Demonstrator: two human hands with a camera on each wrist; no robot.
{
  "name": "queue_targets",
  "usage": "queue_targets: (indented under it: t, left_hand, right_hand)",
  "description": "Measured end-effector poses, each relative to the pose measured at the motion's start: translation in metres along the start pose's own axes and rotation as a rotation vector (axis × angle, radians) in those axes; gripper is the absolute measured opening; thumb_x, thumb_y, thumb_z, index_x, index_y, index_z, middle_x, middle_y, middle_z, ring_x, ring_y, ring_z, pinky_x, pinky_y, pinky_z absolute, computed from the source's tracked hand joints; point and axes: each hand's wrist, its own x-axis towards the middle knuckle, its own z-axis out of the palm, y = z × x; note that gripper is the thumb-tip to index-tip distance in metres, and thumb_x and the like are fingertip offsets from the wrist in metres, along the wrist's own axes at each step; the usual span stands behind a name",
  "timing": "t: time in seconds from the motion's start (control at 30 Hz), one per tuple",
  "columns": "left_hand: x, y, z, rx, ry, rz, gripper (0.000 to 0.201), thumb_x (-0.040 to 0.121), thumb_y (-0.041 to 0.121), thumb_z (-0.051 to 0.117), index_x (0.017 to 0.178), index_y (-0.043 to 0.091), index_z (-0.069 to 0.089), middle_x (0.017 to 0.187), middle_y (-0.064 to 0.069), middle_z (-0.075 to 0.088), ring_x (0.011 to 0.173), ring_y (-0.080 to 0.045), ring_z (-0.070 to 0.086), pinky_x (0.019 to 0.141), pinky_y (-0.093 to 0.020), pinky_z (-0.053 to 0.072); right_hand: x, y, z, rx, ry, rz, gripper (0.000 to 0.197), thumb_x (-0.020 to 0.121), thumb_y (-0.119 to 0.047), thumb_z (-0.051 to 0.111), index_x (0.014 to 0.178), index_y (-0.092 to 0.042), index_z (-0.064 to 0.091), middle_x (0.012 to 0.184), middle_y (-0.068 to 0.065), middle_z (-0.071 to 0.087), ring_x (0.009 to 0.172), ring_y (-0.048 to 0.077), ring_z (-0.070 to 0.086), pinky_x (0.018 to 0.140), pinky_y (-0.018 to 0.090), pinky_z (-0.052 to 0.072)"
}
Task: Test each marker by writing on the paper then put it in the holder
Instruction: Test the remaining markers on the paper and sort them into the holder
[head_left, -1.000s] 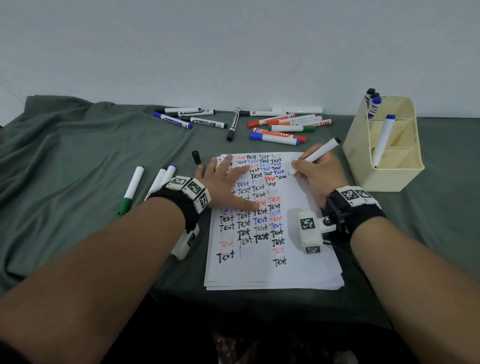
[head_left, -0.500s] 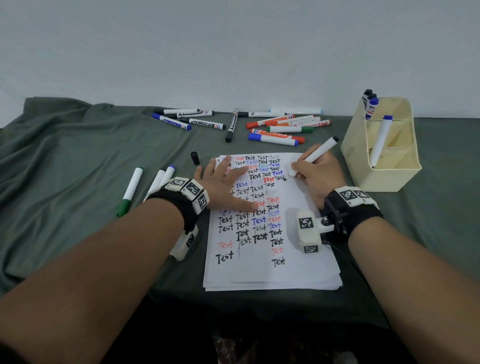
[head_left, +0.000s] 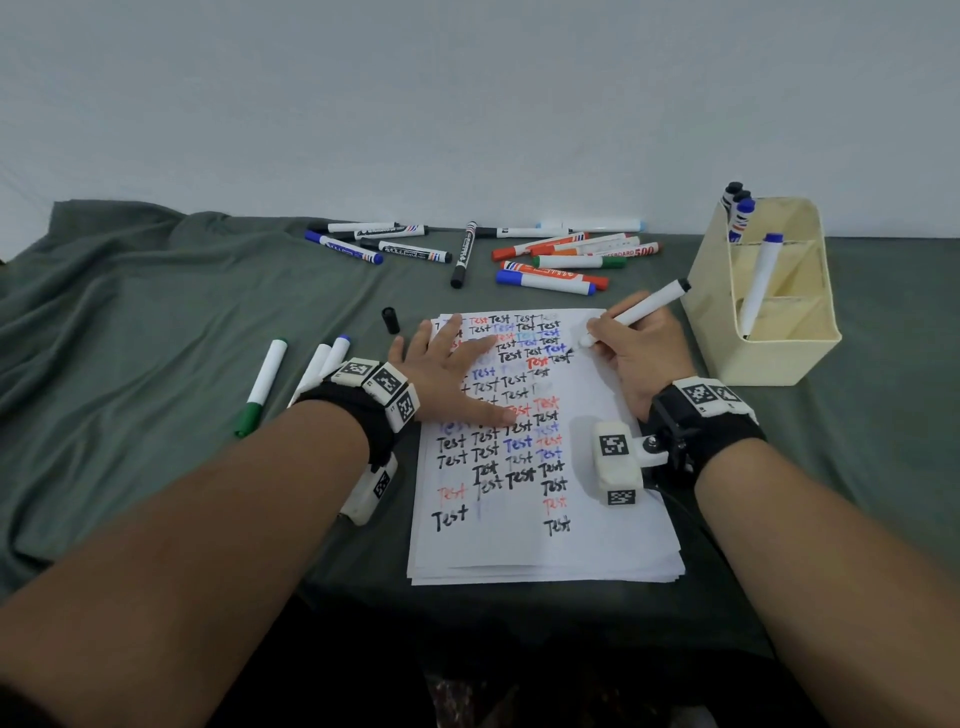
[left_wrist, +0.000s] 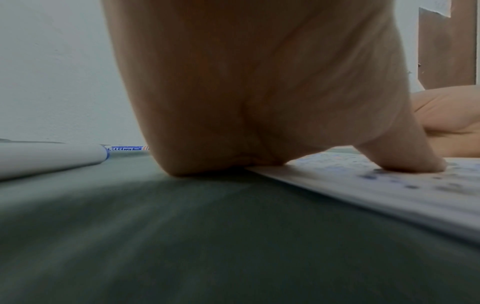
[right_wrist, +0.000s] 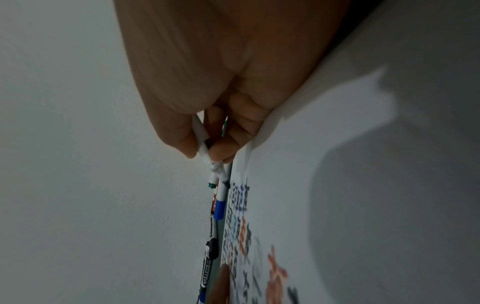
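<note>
Markers (head_left: 550, 260), four in holder (head_left: 769, 358)

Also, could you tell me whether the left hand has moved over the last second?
No. The left hand still lies flat on the paper, no nearer the black cap.

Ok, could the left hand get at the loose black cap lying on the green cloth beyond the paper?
Probably yes. The left hand lies flat on the paper stack, holding nothing, and the black cap sits on bare green cloth just beyond its fingertips, with nothing between. Lifting it would free the paper, though.
</note>
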Motion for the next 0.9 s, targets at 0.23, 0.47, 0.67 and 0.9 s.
queue_targets:
  t: [0.23,0.47,0.67,0.9]
  left_hand:
    - [0.0,0.0,0.0,0.0,0.006,0.0,0.133,0.034,0.11,0.033,0.148,0.059,-0.011,0.162,0.01,-0.028,0.15,-0.026,-0.026,0.119,-0.057,-0.014]
    - [0.001,0.0,0.001,0.018,0.01,0.003,0.127,0.041,0.108,0.037,0.148,0.059,-0.012,0.162,0.01,-0.029,0.15,-0.027,-0.026,0.119,-0.057,-0.013]
    - [0.004,-0.002,0.002,0.028,0.017,0.001,0.126,0.042,0.107,0.039,0.147,0.06,-0.011,0.162,0.01,-0.028,0.15,-0.027,-0.025,0.118,-0.056,-0.014]
    - [-0.001,-0.002,-0.005,0.133,0.298,-0.001,0.092,0.067,0.097,0.024,0.149,0.055,0.024,0.167,0.004,0.003,0.152,-0.028,0.004,0.118,-0.058,0.011]
  right_hand:
    - [-0.005,-0.005,0.005,0.236,0.003,0.029,0.018,0.082,-0.017,0.082,0.071,-0.028,0.073,0.088,0.015,0.077,0.086,0.029,0.074,0.075,0.032,0.059]
    - [-0.016,-0.004,0.007,0.277,-0.023,0.007,0.016,0.083,-0.016,0.085,0.076,-0.024,0.074,0.073,0.014,0.063,0.056,0.016,0.051,0.051,0.025,0.046]
    - [-0.016,-0.003,0.002,0.545,-0.085,0.095,0.013,0.09,-0.011,0.063,0.093,-0.007,0.075,0.069,0.01,0.067,0.06,0.022,0.063,0.055,0.026,0.051]
    - [-0.016,0.0,0.001,0.408,-0.052,0.048,0.012,0.083,-0.006,0.079,0.084,-0.016,0.072,0.079,0.021,0.071,0.06,0.025,0.06,0.055,0.031,0.047]
